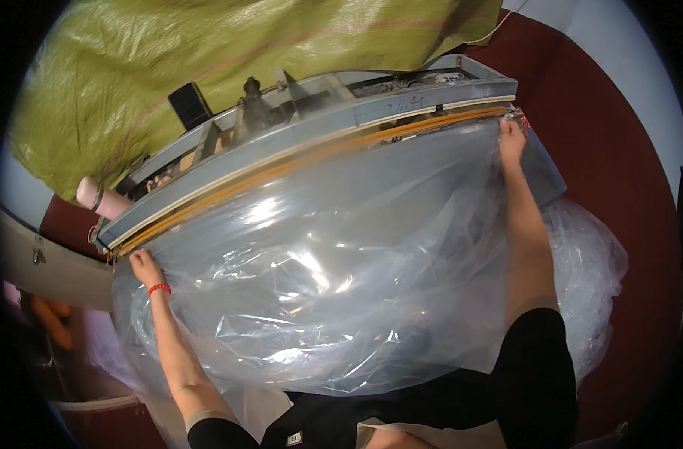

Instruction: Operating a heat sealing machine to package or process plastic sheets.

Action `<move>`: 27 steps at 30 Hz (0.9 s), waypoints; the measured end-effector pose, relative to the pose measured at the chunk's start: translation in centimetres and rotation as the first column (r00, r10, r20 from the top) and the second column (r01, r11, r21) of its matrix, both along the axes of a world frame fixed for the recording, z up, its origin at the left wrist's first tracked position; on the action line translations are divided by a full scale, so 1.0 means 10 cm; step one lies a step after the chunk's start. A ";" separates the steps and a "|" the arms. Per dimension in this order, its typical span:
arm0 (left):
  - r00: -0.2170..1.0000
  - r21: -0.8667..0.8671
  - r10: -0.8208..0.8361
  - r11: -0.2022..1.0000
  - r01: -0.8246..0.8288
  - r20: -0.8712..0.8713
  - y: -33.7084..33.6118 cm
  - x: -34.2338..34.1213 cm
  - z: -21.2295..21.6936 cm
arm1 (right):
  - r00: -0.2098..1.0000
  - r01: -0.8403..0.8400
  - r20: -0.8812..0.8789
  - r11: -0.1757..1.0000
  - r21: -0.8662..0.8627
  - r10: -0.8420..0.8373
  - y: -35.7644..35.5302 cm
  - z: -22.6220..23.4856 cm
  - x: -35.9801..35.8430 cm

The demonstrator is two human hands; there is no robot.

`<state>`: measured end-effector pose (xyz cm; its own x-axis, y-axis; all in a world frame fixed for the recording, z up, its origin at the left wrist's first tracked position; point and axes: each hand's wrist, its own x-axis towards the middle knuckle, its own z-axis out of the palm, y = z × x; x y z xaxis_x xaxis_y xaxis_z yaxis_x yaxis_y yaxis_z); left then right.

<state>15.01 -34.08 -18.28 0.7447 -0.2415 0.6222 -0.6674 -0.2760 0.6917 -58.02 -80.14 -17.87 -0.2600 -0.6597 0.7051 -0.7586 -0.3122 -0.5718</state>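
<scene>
Two hands show, the left hand (141, 263) and the right hand (511, 139), with one red wristband (159, 288). There is one clear plastic bag (334, 262), one grey sealing machine (311, 138) and one green tarp (206, 60). One pink cylinder (98, 198) lies at the machine's left end.

We see our left hand (142, 263) and right hand (511, 137) gripping the clear plastic bag (334, 277) at its corners, pressed against the grey sealing machine (319, 131) just beyond them.
</scene>
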 end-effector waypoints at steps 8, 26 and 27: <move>0.945 -0.204 -0.212 0.965 0.163 -0.250 -0.13 0.68 -0.25 | 0.866 -0.274 0.432 0.962 -0.011 0.252 -0.43 -0.14 0.32; 0.956 -0.290 -0.085 0.957 0.000 -0.280 0.06 0.57 -0.12 | 0.815 0.007 0.577 0.996 -0.091 0.047 -0.41 0.01 0.46; 0.958 -0.293 -0.069 0.956 -0.017 -0.279 0.10 0.55 -0.05 | 0.890 0.135 0.444 0.990 -0.041 -0.103 -0.24 0.19 0.62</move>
